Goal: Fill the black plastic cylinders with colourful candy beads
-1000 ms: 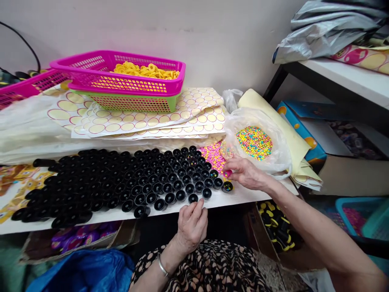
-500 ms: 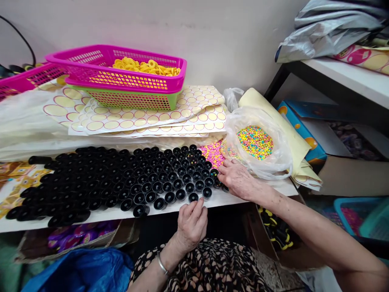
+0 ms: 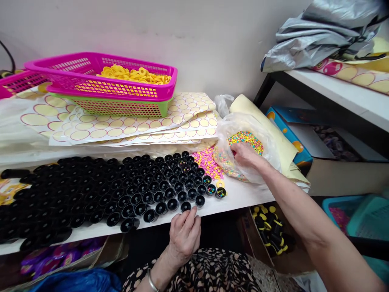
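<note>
My left hand (image 3: 184, 233) is closed, its fingertips by a black cup (image 3: 186, 207) at the table's front edge. Whether it holds anything is hidden. My right hand (image 3: 243, 154) reaches into a clear plastic bag (image 3: 270, 156) of small multicoloured candy balls (image 3: 247, 138). Its fingertips are hidden down in the bag. Many small black cups stand in rows left of the bag. Coloured balls lie in a few right-hand cups, such as the end cup (image 3: 221, 192). Beside them lie pink and yellow pieces (image 3: 208, 160) in a loose heap.
A pink basket (image 3: 121, 93) of yellow rings (image 3: 136, 75) sits in a green basket (image 3: 127, 109) on printed sheets (image 3: 136, 129). To the right is a shelf (image 3: 340, 89). Below the table are a box of black-and-yellow pieces (image 3: 270, 229) and purple packages (image 3: 57, 257).
My right hand has moved from the right-hand cups up into the bag, uncovering cups with coloured balls. My left hand stays by the front cup. The whole view has shifted somewhat.
</note>
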{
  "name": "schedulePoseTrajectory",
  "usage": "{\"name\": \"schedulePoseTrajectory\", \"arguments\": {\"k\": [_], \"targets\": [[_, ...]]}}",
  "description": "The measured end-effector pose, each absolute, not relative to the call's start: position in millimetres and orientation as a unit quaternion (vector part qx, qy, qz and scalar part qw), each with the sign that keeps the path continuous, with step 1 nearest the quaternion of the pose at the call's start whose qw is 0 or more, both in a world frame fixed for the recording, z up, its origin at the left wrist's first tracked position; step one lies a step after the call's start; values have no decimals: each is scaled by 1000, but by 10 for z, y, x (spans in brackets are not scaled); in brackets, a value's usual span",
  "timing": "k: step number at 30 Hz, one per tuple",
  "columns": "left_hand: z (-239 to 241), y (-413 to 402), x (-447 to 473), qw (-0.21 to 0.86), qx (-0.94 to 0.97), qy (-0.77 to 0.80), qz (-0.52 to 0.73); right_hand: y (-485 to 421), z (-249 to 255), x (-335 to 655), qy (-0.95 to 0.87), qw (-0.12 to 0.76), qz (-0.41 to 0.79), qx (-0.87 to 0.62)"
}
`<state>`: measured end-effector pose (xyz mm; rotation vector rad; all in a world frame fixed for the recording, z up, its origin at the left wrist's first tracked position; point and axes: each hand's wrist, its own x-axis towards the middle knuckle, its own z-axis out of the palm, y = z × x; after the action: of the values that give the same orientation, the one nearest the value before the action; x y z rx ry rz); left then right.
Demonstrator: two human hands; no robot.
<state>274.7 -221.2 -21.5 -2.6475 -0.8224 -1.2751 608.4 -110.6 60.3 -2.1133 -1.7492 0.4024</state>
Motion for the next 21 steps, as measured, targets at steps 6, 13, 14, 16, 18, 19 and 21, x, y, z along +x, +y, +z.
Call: {"name": "schedulePoseTrajectory", "arguments": {"k": [6, 13, 14, 16, 18, 19, 21], "targets": [[-231, -2203, 2750, 49, -860, -272, -428, -1248, 553, 6216, -568, 354, 251, -699], [-214, -2207, 2756, 53, -860, -262, -434, -1450, 636, 6152, -440, 532, 399, -604], [-201, -2212, 2754, 53, -861, -261, -433, -1472, 671, 6109, -439, 540, 398, -598], [-179, -2221, 2750, 51, -862, -262, -430, -1515, 758, 5983, -445, 551, 397, -584], [-170, -2231, 2747, 52, -862, -264, -429, -1543, 843, 5804, -464, 539, 409, -572], [-172, -2236, 2746, 53, -862, -265, -429, -1544, 873, 5703, -479, 525, 417, -567], [-188, -2246, 2743, 56, -860, -266, -431, -1509, 892, 5497, -519, 485, 423, -562]]}}
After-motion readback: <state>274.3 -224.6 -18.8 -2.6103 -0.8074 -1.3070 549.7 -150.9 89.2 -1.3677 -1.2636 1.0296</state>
